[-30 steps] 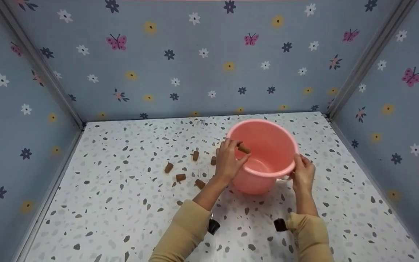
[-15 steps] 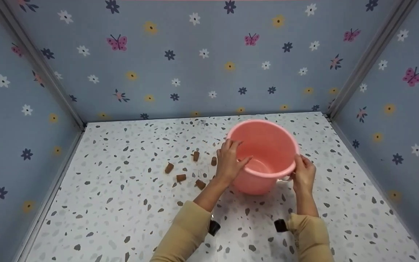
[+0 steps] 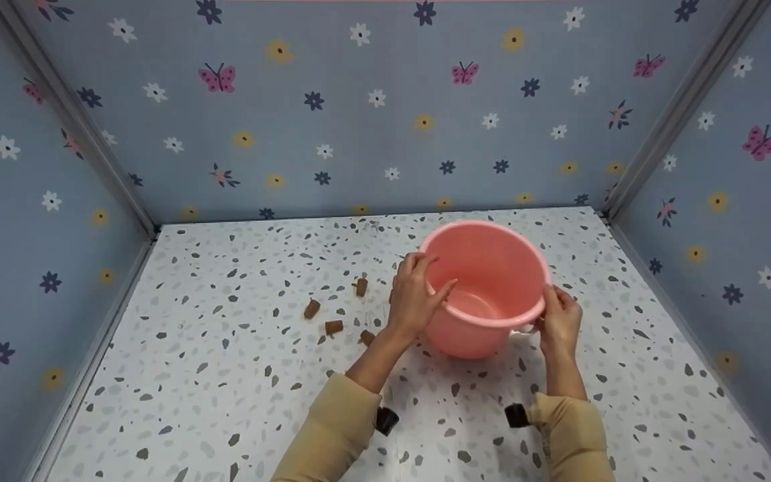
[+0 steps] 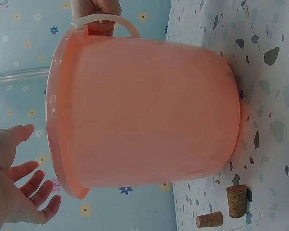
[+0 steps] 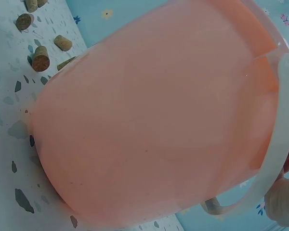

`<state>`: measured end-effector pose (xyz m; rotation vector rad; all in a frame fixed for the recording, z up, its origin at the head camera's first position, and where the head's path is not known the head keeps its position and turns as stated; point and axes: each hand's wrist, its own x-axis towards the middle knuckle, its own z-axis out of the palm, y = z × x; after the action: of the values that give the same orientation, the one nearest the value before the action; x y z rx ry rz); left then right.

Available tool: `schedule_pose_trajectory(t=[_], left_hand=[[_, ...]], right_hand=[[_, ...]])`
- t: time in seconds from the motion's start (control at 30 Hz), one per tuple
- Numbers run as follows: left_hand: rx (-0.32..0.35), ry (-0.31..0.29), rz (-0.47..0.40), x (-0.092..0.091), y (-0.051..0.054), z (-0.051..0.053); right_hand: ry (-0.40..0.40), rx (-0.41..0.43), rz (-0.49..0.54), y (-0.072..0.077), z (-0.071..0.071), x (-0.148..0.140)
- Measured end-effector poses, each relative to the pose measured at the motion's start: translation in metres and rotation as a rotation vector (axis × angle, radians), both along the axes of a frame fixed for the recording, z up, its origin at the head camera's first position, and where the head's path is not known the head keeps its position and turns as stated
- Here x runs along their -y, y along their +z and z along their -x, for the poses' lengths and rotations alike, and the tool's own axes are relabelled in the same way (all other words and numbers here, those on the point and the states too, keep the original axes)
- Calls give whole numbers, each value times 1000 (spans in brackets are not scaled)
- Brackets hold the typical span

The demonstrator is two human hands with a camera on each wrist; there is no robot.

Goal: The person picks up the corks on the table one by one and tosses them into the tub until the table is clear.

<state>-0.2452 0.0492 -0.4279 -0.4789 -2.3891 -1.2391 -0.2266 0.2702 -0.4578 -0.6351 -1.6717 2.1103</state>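
Note:
A pink bucket point(image 3: 469, 335) stands on the speckled surface, its mouth tipped slightly toward the wearer. My left hand point(image 3: 413, 301) is at the bucket's left rim with spread fingers; in the left wrist view this hand point(image 4: 19, 178) holds nothing and lies beside the rim. My right hand point(image 3: 559, 321) grips the right rim near the white handle point(image 4: 108, 18). Brown corks lie left of the bucket, among them one cork point(image 3: 312, 308) at the far left and another cork point(image 4: 237, 201) near the base. No cork shows inside the visible part of the bucket.
The white speckled surface point(image 3: 211, 375) is bounded by blue walls with flowers and butterflies, such as the back wall point(image 3: 359, 100). Several corks are scattered to the bucket's left, including one cork point(image 5: 40, 58) in the right wrist view.
The cork held over the bucket a second ago is gone from my left hand. That hand has shifted slightly left, while the right hand and bucket have stayed in place.

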Motion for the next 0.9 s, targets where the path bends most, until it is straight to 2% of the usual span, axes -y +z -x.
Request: schedule_pose_trajectory(t=[0.33, 0.67, 0.9], left_hand=[[12, -30, -49, 22, -7, -5], [36, 24, -107, 49, -26, -10], [53, 59, -130, 67, -42, -14]], right_hand=[[-4, -4, 14, 1, 0, 0], [-6, -5, -14, -1, 0, 0], [-12, 24, -16, 0, 0, 0]])
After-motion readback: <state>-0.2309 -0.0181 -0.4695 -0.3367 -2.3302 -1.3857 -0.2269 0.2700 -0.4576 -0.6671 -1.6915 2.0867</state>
